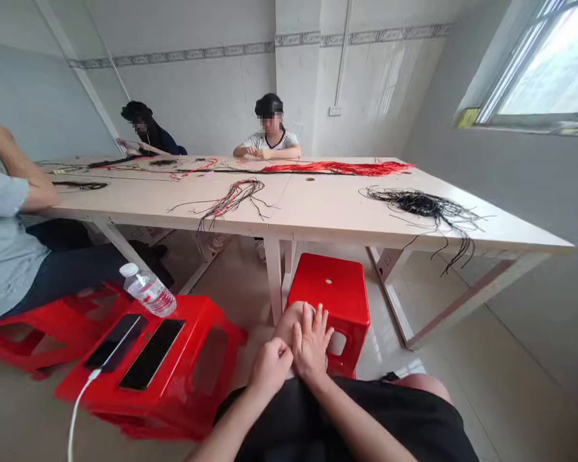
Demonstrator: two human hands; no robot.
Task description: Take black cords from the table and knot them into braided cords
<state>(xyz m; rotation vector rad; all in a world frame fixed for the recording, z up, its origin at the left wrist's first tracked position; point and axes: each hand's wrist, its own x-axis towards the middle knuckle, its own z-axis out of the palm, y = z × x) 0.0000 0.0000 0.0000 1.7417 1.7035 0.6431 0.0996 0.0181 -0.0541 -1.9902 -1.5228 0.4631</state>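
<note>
My left hand (271, 368) is closed, thumb pressed against the curled fingers, beside my bare knee (289, 324). Whatever it may hold is hidden or too small to make out. My right hand (312, 340) lies flat on the knee with fingers spread, right next to the left. Beyond the knee stands a red plastic stool (330, 282). On the white table (318, 218) ahead are a bundle of black and red cords (236, 200) and a tangled heap of black cords (421, 204), its ends hanging over the edge.
To my left, another red stool (192, 333) carries a water bottle (149, 292), a phone on a white cable (115, 343) and a second phone (153, 354). Red cords (337, 167) lie along the table's far side. Two people sit across; another sits at left.
</note>
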